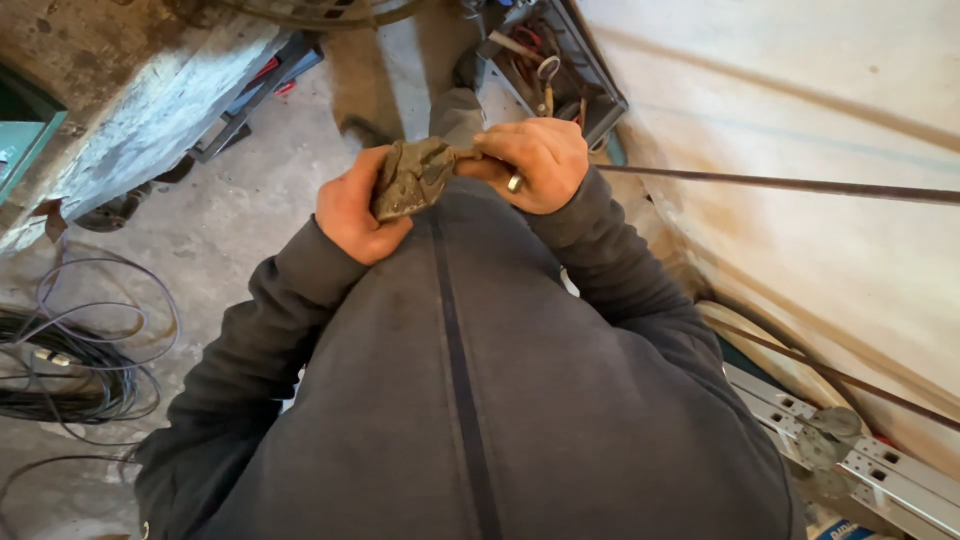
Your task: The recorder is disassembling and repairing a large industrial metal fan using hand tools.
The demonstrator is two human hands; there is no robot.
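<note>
Head view: your left hand [352, 212] and right hand [530, 165] both clench a crumpled olive-brown glove [412, 177] held against your chest; neither hand is inside it yet, so putting it on is undone. An open toolbox [560, 70] lies on the floor ahead, coiled cable [70, 370] to your left. No readable labels show.

Toolbox [560, 60] cut by top edge (contents blurred), cable coil [70, 370] cropped left
</note>
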